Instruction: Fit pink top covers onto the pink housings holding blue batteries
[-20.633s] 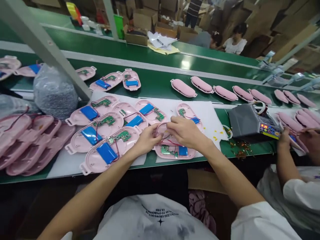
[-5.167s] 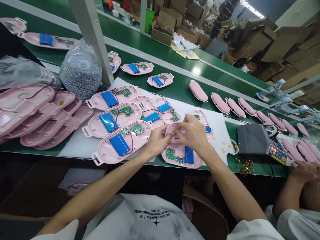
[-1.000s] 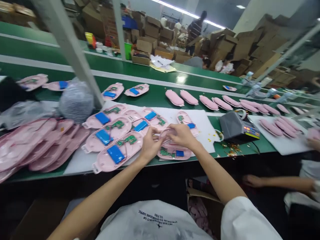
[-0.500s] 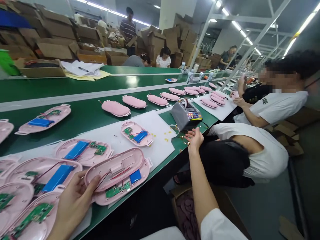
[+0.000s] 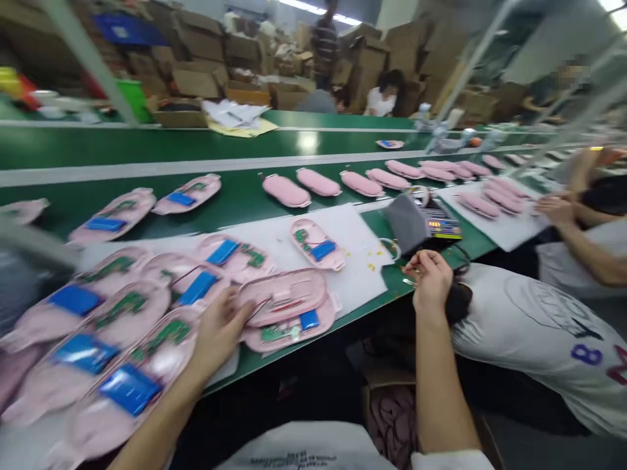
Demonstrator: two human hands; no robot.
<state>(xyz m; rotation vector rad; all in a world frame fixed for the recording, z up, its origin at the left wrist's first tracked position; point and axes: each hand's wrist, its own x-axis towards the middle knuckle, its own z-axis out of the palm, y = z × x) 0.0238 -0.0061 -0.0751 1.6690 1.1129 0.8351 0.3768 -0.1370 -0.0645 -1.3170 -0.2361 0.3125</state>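
Observation:
My left hand (image 5: pixel 220 326) grips the left end of a pink shell half (image 5: pixel 289 294), thumb on its inner side by a dark wire. That shell overlaps another pink shell (image 5: pixel 323 320) with a green board and a blue battery, lying at the bench edge. My right hand (image 5: pixel 431 277) is raised at the bench edge beside the grey tape machine (image 5: pixel 409 219), its fingers pinched together; whatever is between them is too small to tell. Small yellow pieces (image 5: pixel 371 266) are scattered on the white sheet (image 5: pixel 360 228) nearby.
Open shells with blue batteries (image 5: pixel 130 388) crowd the left side. Closed pink cases (image 5: pixel 287 190) line the green bench (image 5: pixel 240 215). A person in a white shirt (image 5: pixel 543 333) bends close on my right. Below the bench stands a carton (image 5: pixel 392 378) of pink parts.
The view has swung right to left, showing more shells on the left. The fingers of my right hand, spread before, are now closed together. My left hand still grips the shell half.

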